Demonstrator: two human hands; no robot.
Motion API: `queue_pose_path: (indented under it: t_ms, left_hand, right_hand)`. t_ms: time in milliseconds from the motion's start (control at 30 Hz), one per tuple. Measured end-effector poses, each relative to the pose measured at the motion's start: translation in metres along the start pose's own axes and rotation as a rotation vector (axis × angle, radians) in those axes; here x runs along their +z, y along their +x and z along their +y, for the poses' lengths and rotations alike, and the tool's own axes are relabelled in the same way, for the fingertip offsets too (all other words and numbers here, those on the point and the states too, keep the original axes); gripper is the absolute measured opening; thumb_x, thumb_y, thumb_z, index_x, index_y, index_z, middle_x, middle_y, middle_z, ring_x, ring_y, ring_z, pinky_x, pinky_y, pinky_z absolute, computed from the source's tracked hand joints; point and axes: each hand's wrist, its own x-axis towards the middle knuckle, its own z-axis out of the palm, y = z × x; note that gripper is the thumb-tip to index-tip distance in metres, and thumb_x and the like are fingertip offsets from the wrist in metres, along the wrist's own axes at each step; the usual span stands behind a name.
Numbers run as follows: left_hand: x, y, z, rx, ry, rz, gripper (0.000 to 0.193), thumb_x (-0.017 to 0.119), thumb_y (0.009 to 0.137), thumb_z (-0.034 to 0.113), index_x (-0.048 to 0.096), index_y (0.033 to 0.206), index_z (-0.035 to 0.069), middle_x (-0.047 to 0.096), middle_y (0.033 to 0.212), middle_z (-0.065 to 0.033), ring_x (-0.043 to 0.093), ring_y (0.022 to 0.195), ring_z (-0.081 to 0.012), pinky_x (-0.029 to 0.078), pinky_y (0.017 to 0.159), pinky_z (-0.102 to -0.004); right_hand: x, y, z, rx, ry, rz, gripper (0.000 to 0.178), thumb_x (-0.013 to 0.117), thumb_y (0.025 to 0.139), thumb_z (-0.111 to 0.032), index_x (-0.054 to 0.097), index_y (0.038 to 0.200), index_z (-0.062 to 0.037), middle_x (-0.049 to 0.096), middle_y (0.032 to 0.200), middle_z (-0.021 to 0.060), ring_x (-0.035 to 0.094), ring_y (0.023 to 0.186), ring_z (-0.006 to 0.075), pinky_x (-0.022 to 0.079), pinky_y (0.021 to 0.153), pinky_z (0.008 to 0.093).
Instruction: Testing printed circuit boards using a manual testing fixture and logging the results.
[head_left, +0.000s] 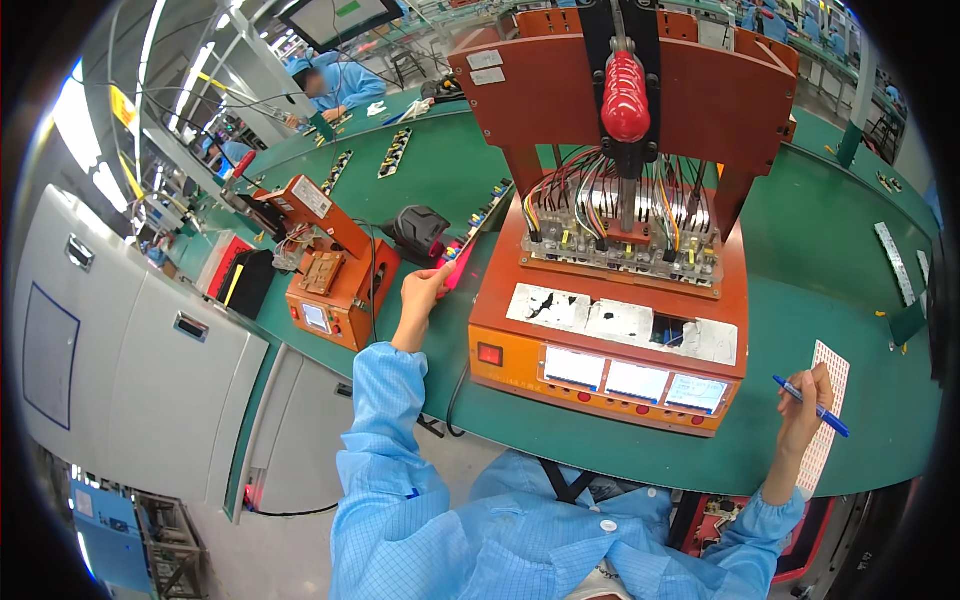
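Observation:
My left hand (424,296) is closed on the near end of a narrow circuit board (478,222) with coloured components along it. The board's near end glows pink-red, beside a dark handheld scanner (418,230) on the bench. In my right hand (803,408) is a blue pen (833,421), slanting across the fingers. That hand is over a white sheet with a grid of small reddish marks (818,462) at the bench's right edge. Whether the pen touches the sheet I cannot tell.
An orange test machine (610,330) with a red-handled lever (626,100), wires and lit screens stands between my hands. A smaller orange fixture (335,270) is at left. Circuit boards (395,153) lie on the green bench (440,180); a person in blue (345,85) sits beyond.

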Motion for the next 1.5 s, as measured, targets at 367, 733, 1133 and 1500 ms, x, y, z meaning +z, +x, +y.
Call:
queue_pose_path:
  t_ms: [367,733,1133,1500]
  left_hand:
    - [-0.004,0.011,-0.009,-0.074,-0.273,-0.070,0.048,0.077,0.071,0.040,0.062,0.093,0.000,0.061,0.079,-0.0048,0.060,0.070,-0.0123,0.036,0.050,-0.0202]
    - [0.080,0.093,0.058,-0.240,-0.968,-0.396,0.034,0.072,0.080,0.025,0.058,0.103,0.004,0.063,0.090,-0.0085,0.063,0.074,-0.0223,0.052,0.067,-0.0325]
    - [0.052,0.049,0.128,0.850,-0.196,-0.009,0.040,0.046,0.090,0.018,0.048,0.125,-0.002,0.051,0.126,-0.0143,0.047,0.119,-0.0266,0.035,0.099,-0.0360]
    - [0.094,-0.231,0.054,2.067,0.367,-1.539,0.037,0.045,0.080,0.018,0.055,0.113,0.003,0.055,0.117,-0.0131,0.049,0.112,-0.0254,0.037,0.095,-0.0404]
  right_hand:
    - [0.001,0.002,0.003,-0.006,-0.004,-0.013,0.027,0.046,0.093,-0.014,0.037,0.068,-0.0104,0.039,0.053,0.0012,0.035,0.042,0.0059,0.039,0.050,0.0207]
    - [-0.001,0.008,0.013,0.003,-0.096,0.054,0.027,0.048,0.093,-0.018,0.041,0.069,-0.0088,0.046,0.056,0.0026,0.042,0.043,0.0065,0.032,0.038,0.0188]
    - [0.011,0.019,0.011,0.073,-0.200,0.038,0.029,0.057,0.091,-0.027,0.046,0.071,-0.0089,0.054,0.057,0.0028,0.053,0.050,0.0075,0.038,0.042,0.0208]
    - [0.073,0.057,0.035,-0.193,-0.187,-0.061,0.018,0.059,0.088,-0.020,0.054,0.088,-0.0024,0.060,0.078,0.0064,0.056,0.070,0.0120,0.045,0.062,0.0270]
